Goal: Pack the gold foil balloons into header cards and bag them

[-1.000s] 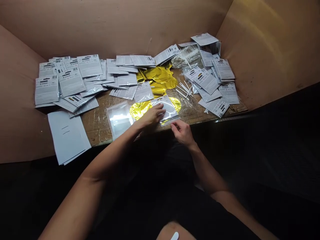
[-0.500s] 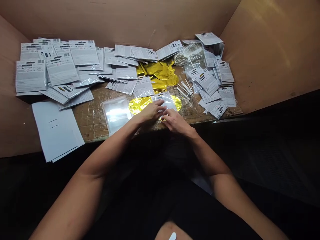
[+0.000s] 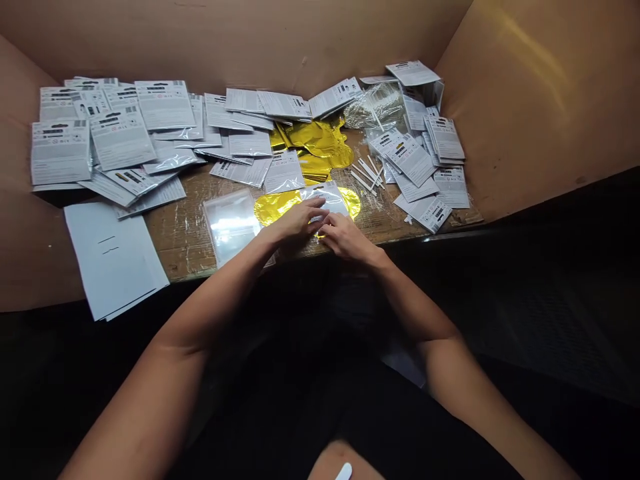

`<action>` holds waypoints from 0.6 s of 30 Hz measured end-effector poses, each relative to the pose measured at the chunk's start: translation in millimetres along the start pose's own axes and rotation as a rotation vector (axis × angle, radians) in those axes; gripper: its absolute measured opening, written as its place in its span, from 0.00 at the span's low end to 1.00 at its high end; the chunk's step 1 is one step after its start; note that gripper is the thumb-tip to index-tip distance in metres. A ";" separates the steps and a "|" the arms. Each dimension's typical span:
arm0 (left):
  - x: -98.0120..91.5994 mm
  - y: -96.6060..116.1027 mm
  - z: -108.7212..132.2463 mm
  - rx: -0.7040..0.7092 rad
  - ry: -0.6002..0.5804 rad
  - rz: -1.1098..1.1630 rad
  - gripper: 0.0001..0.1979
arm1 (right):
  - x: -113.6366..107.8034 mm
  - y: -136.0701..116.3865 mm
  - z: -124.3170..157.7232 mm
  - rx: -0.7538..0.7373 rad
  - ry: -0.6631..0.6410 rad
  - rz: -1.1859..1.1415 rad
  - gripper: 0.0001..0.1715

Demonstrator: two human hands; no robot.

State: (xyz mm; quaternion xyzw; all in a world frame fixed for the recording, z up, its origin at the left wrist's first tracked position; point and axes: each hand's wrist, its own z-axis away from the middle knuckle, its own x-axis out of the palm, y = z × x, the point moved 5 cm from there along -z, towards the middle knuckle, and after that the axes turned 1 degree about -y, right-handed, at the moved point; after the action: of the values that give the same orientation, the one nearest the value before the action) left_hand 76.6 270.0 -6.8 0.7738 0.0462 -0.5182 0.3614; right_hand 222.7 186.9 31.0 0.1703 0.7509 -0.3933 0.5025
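Note:
A flat gold foil balloon (image 3: 273, 205) lies at the table's front, its rounded ends showing on both sides of a white printed card (image 3: 333, 198). My left hand (image 3: 303, 219) rests over the card with its fingers stretched out, covering much of it. Close beside it, my right hand (image 3: 344, 237) is closed in a pinch at the near edge of the foil, where a bit of gold shows at the fingertips. Both hands hide the middle of the balloon. A stack of clear plastic bags (image 3: 230, 227) lies left of the hands, partly under my left forearm.
Packed cards in clear bags (image 3: 123, 137) are heaped at the back left, with more packs (image 3: 413, 160) at the right. Folded gold foil (image 3: 325, 147) and thin white straws (image 3: 367, 175) lie between them. White sheets (image 3: 115, 260) overhang the front left edge. Cardboard walls (image 3: 250, 40) enclose the table.
The whole view has shifted slightly. My hands stay over the card and the gold foil, with little visible change in their pose.

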 end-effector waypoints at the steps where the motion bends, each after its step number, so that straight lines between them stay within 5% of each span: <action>1: 0.0 -0.6 0.2 -0.011 -0.005 0.002 0.21 | 6.0 0.7 -4.8 -0.003 -0.036 0.065 0.11; 5: -2.7 -2.3 1.1 -0.050 -0.016 -0.007 0.23 | 7.6 -5.3 5.9 -0.067 -0.099 0.070 0.12; 10: -5.4 -3.9 1.4 -0.055 -0.024 0.004 0.24 | -12.9 -3.0 30.7 0.027 0.100 -0.209 0.10; 18: -4.0 -2.6 -0.6 -0.052 -0.017 -0.024 0.23 | 16.5 0.9 -13.2 -0.011 -0.072 0.114 0.12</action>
State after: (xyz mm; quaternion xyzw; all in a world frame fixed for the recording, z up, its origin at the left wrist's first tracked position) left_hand 74.1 273.5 -4.7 0.7591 0.0656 -0.5277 0.3755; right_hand 207.9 195.2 18.4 0.1957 0.7234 -0.3657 0.5519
